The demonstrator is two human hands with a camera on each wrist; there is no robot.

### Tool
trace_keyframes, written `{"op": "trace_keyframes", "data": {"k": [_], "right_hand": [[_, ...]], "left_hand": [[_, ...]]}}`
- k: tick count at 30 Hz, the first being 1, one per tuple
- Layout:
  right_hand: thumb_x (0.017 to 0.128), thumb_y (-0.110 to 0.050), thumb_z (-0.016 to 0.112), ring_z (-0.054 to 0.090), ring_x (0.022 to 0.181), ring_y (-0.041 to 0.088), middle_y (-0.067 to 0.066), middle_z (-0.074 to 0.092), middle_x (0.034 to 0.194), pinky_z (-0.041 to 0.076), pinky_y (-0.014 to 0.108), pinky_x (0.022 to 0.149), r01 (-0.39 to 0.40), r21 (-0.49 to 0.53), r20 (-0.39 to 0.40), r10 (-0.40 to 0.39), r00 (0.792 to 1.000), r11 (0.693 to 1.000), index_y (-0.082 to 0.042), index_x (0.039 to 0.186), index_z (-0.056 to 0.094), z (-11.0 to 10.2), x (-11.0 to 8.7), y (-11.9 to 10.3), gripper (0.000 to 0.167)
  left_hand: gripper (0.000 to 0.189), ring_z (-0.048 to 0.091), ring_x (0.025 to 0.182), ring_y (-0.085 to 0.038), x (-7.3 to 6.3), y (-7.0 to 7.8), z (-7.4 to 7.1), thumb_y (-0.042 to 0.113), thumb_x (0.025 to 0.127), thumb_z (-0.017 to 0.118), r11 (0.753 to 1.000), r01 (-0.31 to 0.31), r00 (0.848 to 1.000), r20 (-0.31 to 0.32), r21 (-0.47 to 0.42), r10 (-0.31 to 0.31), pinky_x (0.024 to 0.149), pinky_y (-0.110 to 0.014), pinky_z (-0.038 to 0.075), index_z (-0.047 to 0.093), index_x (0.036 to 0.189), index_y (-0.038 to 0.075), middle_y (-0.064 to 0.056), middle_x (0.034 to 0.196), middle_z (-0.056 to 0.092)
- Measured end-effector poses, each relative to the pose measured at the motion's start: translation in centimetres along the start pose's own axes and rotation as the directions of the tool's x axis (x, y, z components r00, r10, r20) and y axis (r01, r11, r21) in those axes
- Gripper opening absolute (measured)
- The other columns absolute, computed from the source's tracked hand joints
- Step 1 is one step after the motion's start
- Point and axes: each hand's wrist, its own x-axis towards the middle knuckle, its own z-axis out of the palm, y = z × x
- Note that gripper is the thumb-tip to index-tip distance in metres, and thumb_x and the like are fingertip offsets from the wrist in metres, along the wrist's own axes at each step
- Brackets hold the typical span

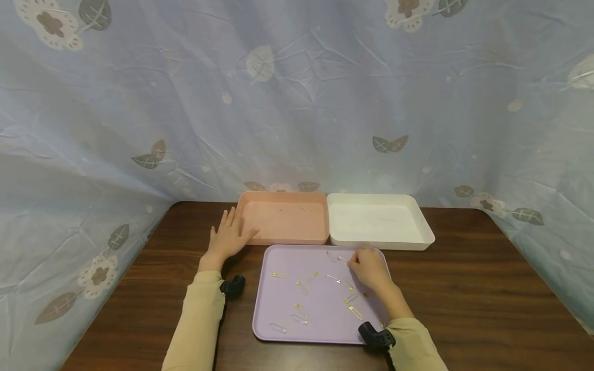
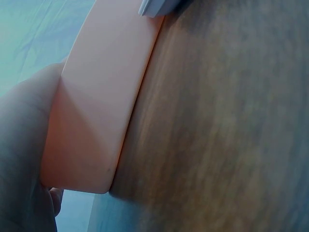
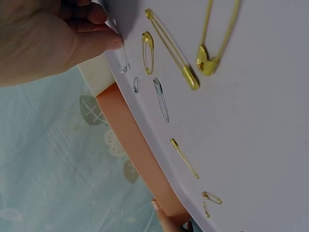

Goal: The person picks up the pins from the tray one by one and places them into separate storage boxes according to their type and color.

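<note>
Between thumb and fingertips, my right hand [image 1: 371, 267] pinches a silver safety pin [image 3: 120, 58] at the far right of the lavender tray [image 1: 325, 330]. Part of that pin is hidden by the fingers. Several gold and silver safety pins lie scattered over this tray, among them a large gold safety pin [image 3: 171, 50] near the right hand and a silver one [image 3: 161, 100]. My left hand [image 1: 227, 239] rests on the left front corner of the pink tray [image 1: 285, 240], its fingers spread and straight, the thumb over the front rim.
A white tray [image 1: 382, 245] stands to the right of the pink one, both behind the lavender tray. Inside the pink tray lie small pins [image 1: 304, 208]. Dark wooden table [image 1: 468, 288] surrounds the trays, and a patterned curtain [image 1: 306, 103] hangs behind.
</note>
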Motion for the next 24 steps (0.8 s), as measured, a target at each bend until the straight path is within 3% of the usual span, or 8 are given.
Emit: {"op": "trace_keyframes", "data": {"k": [8,16,24], "right_hand": [[0.086,-0.016,0.069,0.050,0.070,0.018,0.002,0.056,0.069,0.043,0.036,0.069,-0.007,-0.014,0.039,0.007,0.999,1.000,-0.013,0.067,0.058,-0.2,0.2,-0.2,0.022],[0.087,-0.016,0.065,0.056,0.082,0.025,0.003,0.058,0.078,0.046,0.040,0.074,0.001,-0.008,0.034,-0.001,0.999,1.000,-0.011,0.076,0.061,-0.5,0.5,-0.8,0.013],[0.089,-0.014,0.066,0.045,0.073,0.020,0.004,0.051,0.074,0.038,0.032,0.067,0.060,0.053,0.046,-0.063,0.997,0.997,-0.007,0.076,0.060,-0.8,1.2,-1.7,0.016]], "left_hand": [[0.096,-0.004,0.152,-0.036,0.0,0.0,-0.1,0.074,0.089,0.040,1.000,0.003,1.000,0.008,-0.016,-0.002,0.110,-0.076,0.004,-0.001,0.158,0.022,-0.013,0.165,0.001],[0.096,-0.003,0.152,-0.036,0.0,-0.1,0.0,0.075,0.089,0.040,1.000,0.001,1.000,0.002,-0.011,-0.001,0.110,-0.076,0.004,-0.002,0.158,0.023,-0.013,0.165,0.001],[0.095,-0.002,0.152,-0.038,0.0,0.1,-0.2,0.072,0.090,0.041,1.000,0.003,1.000,0.010,-0.008,-0.003,0.109,-0.077,0.003,-0.006,0.157,0.025,-0.014,0.165,0.000]]}}
